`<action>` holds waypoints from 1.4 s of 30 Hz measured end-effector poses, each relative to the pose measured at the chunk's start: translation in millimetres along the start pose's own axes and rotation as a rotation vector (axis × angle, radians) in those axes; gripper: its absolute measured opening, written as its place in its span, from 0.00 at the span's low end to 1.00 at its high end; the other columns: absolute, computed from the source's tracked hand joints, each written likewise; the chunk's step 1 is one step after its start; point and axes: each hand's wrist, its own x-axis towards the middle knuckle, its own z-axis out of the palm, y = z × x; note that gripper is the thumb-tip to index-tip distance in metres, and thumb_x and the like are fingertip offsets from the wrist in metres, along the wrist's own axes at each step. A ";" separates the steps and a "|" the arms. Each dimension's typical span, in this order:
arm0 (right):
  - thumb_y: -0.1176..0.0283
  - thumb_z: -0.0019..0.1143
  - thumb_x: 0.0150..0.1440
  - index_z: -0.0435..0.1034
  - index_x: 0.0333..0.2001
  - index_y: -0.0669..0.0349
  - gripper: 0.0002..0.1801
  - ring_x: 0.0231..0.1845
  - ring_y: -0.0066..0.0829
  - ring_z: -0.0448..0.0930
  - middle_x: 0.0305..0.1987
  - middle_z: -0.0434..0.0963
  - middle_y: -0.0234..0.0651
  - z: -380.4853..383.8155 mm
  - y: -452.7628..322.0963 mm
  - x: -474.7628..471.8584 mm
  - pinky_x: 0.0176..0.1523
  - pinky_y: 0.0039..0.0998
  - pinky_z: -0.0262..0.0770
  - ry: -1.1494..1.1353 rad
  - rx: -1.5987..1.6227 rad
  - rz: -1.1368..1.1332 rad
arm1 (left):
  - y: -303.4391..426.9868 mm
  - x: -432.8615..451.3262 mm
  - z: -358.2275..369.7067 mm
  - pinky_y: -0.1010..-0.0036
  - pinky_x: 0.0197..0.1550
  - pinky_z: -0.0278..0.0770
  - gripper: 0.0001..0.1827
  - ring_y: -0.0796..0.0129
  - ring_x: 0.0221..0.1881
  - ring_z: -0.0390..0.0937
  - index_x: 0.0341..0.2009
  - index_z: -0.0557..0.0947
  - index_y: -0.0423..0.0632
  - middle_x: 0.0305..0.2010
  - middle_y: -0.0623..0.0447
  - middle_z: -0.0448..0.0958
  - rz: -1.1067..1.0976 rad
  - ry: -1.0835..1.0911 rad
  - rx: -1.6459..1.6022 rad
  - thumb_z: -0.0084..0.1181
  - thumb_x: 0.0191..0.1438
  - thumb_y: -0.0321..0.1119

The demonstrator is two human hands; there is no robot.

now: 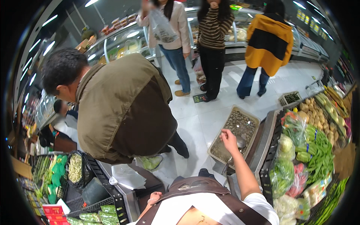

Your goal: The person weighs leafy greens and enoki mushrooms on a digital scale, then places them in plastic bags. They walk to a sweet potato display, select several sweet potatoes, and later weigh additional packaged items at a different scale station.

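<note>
My right hand (229, 140) hovers above a beige plastic tub (216, 138) on the floor, fingers loosely bent and slightly apart, with nothing seen in them. Murky water and many small shellfish (241, 121), perhaps clams or snails, fill the tub. A perforated metal skimmer (240, 141) lies in it, partly behind my forearm; its handle (226, 166) slopes over the near rim. At my left side, my left hand (154, 197) is beside my brown apron (194, 184). Its fingers are curled and partly hidden, so I cannot tell whether they hold something.
Close on the left, a person in a brown jacket (121, 107) bends over. White plastic bags (128, 175) hang by the left stand. Vegetable crates flank me, with bagged greens (284, 174) and potatoes (315, 112) on the right. Several people stand near the glass display counters (126, 42).
</note>
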 end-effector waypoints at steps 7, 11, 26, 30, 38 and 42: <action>0.70 0.49 0.67 0.72 0.51 0.66 0.13 0.33 0.21 0.79 0.32 0.80 0.34 78.3 -96.5 163.7 0.40 0.25 0.77 -0.101 0.203 -0.201 | 14.1 21.9 -13.8 0.74 0.47 0.76 0.08 0.67 0.41 0.81 0.34 0.86 0.42 0.37 0.49 0.85 -0.098 0.107 0.040 0.56 0.53 0.27; 0.67 0.50 0.68 0.72 0.49 0.66 0.14 0.32 0.19 0.77 0.32 0.79 0.31 130.6 -155.6 244.2 0.40 0.23 0.75 -0.128 0.249 -0.272 | 13.7 59.5 -35.7 0.75 0.42 0.76 0.10 0.70 0.36 0.79 0.34 0.86 0.40 0.31 0.53 0.83 -0.099 0.168 -0.078 0.52 0.52 0.25; 0.55 0.61 0.61 0.67 0.62 0.68 0.33 0.55 0.33 0.78 0.56 0.78 0.46 307.0 -282.2 556.5 0.58 0.31 0.72 0.046 0.223 -0.511 | 442.1 205.2 -57.8 0.76 0.40 0.76 0.12 0.74 0.33 0.78 0.41 0.80 0.40 0.31 0.53 0.81 0.469 -0.053 -0.340 0.56 0.63 0.37; 0.51 0.61 0.59 0.63 0.63 0.71 0.39 0.64 0.49 0.70 0.63 0.70 0.57 361.5 -286.6 661.1 0.67 0.40 0.64 0.082 0.060 -0.505 | 545.4 255.9 -58.0 0.75 0.43 0.78 0.13 0.74 0.35 0.79 0.44 0.80 0.40 0.35 0.52 0.83 0.514 -0.139 -0.396 0.57 0.62 0.37; 0.63 0.36 0.72 0.72 0.31 0.63 0.21 0.35 0.41 0.75 0.30 0.73 0.41 414.8 -249.9 671.4 0.44 0.37 0.68 -0.214 -0.105 -0.640 | 704.3 340.2 -104.4 0.75 0.46 0.77 0.13 0.72 0.40 0.80 0.46 0.79 0.39 0.38 0.51 0.83 0.364 0.038 -0.509 0.56 0.63 0.36; 0.63 0.37 0.72 0.71 0.30 0.64 0.21 0.33 0.38 0.72 0.29 0.72 0.38 435.6 -241.5 678.9 0.43 0.34 0.67 -0.427 -0.033 -0.567 | 794.0 359.4 -140.1 0.71 0.50 0.76 0.16 0.69 0.44 0.78 0.49 0.78 0.41 0.43 0.50 0.81 0.517 0.175 -0.509 0.59 0.61 0.36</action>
